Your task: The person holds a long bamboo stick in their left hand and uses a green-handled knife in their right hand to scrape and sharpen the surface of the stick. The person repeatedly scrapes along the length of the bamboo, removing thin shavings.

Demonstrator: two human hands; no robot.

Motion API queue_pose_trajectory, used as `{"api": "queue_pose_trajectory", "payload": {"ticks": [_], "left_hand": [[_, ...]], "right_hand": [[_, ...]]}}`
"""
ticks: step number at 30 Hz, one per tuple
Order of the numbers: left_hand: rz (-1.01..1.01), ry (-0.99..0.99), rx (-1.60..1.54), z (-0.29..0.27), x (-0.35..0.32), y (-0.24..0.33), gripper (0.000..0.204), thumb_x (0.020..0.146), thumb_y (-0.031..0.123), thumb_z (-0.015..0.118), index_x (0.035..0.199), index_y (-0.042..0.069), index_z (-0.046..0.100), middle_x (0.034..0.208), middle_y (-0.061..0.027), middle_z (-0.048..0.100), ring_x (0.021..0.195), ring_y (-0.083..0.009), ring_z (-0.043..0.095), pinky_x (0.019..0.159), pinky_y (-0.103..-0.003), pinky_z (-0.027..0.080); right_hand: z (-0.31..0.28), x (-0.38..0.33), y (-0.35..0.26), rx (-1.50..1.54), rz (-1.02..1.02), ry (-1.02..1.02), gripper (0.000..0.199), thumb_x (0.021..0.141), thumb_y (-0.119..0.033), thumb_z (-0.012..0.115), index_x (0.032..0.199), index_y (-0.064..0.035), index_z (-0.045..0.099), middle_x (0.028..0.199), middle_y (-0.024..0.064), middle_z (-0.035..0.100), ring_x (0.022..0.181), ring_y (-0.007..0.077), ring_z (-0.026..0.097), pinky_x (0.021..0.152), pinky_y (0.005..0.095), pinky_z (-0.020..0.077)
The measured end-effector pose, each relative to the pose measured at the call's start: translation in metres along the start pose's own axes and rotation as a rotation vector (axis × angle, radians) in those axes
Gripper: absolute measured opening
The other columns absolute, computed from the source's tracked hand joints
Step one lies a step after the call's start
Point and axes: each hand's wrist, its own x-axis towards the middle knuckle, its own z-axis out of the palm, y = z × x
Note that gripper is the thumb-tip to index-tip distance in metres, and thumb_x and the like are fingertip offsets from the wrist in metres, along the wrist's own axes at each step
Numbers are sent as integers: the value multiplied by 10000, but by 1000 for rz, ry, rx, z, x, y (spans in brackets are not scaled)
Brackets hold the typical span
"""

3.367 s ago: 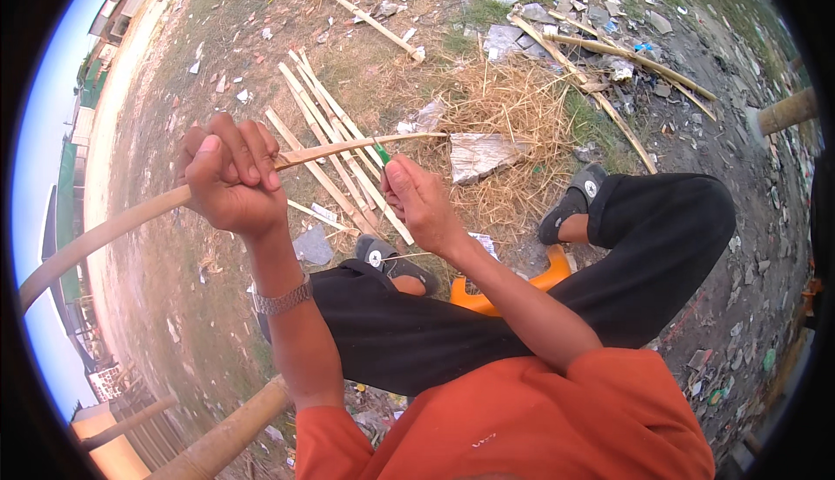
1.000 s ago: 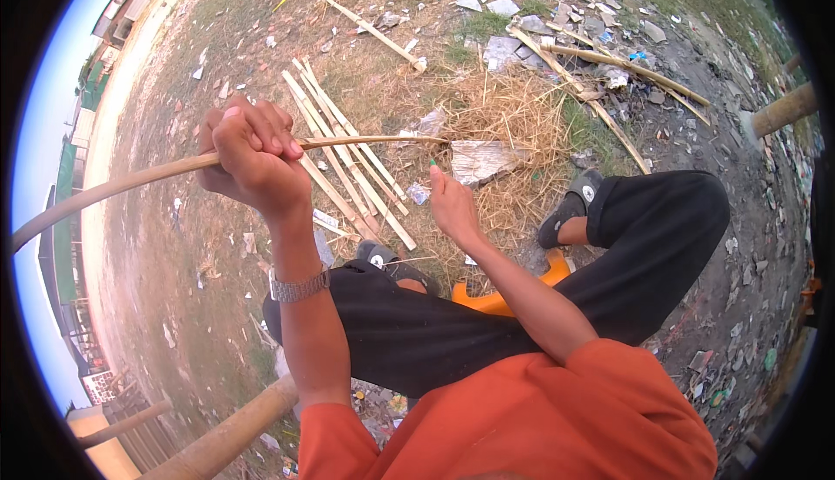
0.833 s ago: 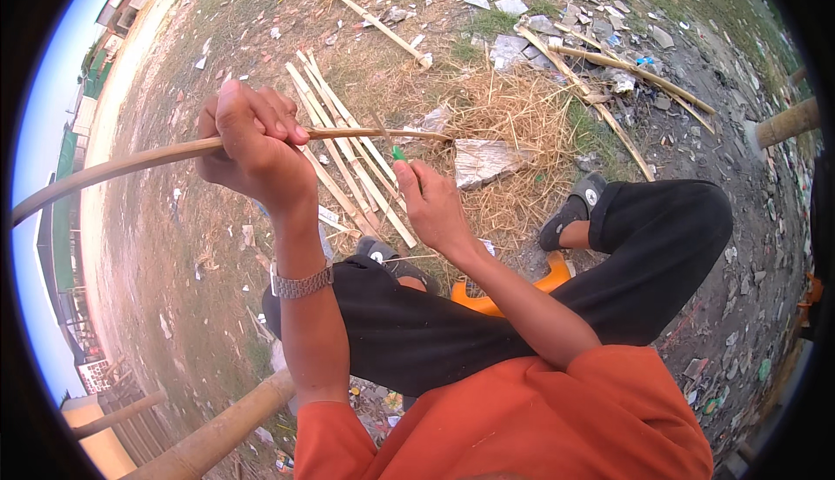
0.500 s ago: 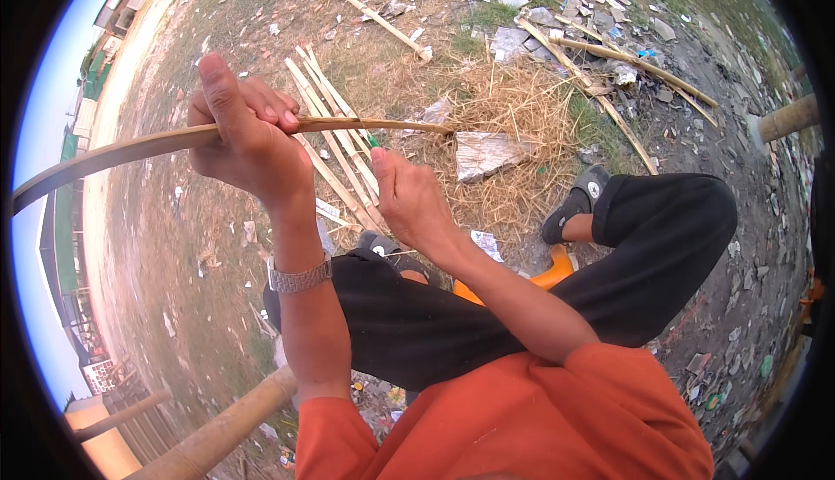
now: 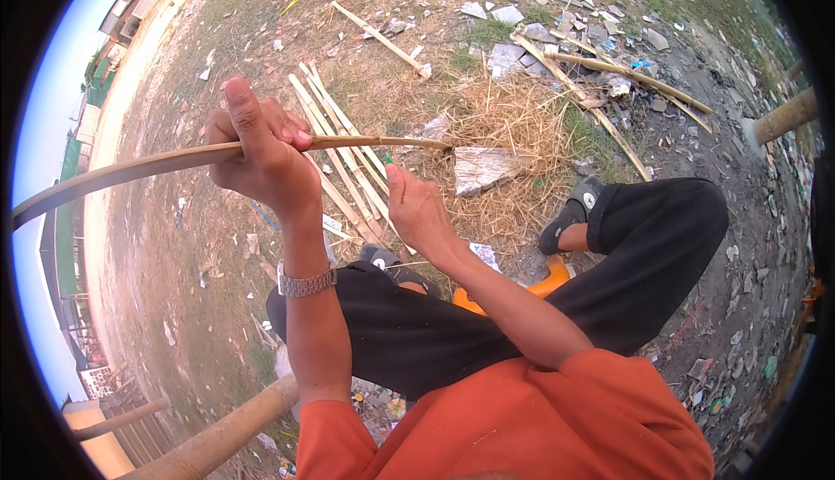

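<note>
My left hand (image 5: pixel 265 145) is closed round a long, bent bamboo strip (image 5: pixel 130 170), thumb pointing up. The strip runs from the left rim of the view across to a flat pale block (image 5: pixel 487 170), where its thin tip ends at the block's edge. Just below the strip, my right hand (image 5: pixel 421 214) is closed on a small tool with a green handle (image 5: pixel 389 159). Only a bit of that green shows above the thumb; its working end is too small to make out. Several split bamboo strips (image 5: pixel 344 167) lie on the ground beyond my hands.
Dry straw (image 5: pixel 526 119) surrounds the block between my feet. Bamboo pieces (image 5: pixel 631 73) and broken tile (image 5: pixel 507 61) lie at the far right. An orange plastic piece (image 5: pixel 551 278) shows beneath my legs. A thick bamboo pole (image 5: pixel 217 432) crosses the lower left.
My left hand and the strip have come slightly lower and to the right. My right hand has shifted a little to the right and lower, its grip unchanged.
</note>
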Motion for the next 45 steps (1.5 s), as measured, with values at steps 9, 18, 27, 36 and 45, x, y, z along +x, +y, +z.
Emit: {"api": "queue_pose_trajectory", "payload": {"ticks": [9,18,27,36,45], "left_hand": [[2,-64,-64,-6,4,-3,436,928,225,598,605,133,319,433,1,361,346,-64,377,322,-202,330],[12,-156,-37,-4,3,-4,419,942,290,563,620,118,356,474,13,349,375,-64,363,345,-212,344],[13,-196,-70,-7,8,-6,423,929,282,589,622,114,353,460,6,357,370,-64,378,345,-209,367],[-10,-165,-73,-5,7,-6,428,937,279,576,605,108,366,465,9,345,374,-60,371,346,-207,370],[-30,-115,2,-4,6,-6,437,949,307,549,602,117,362,486,21,327,398,-64,339,357,-219,340]], "right_hand": [[3,8,43,-116,-1,21,498,996,-342,333,788,44,567,691,303,570,697,476,573,652,535,428],[4,13,57,-28,15,11,560,993,-374,309,771,49,600,714,319,570,706,493,559,677,532,423],[8,26,83,85,-24,-74,605,992,-382,294,698,68,573,697,313,557,705,476,559,698,525,415],[13,39,115,40,60,-92,592,996,-388,288,749,75,561,701,306,560,690,460,553,688,509,414],[17,47,122,21,169,-114,536,989,-384,313,860,46,606,798,308,595,817,483,567,769,532,428]]}}
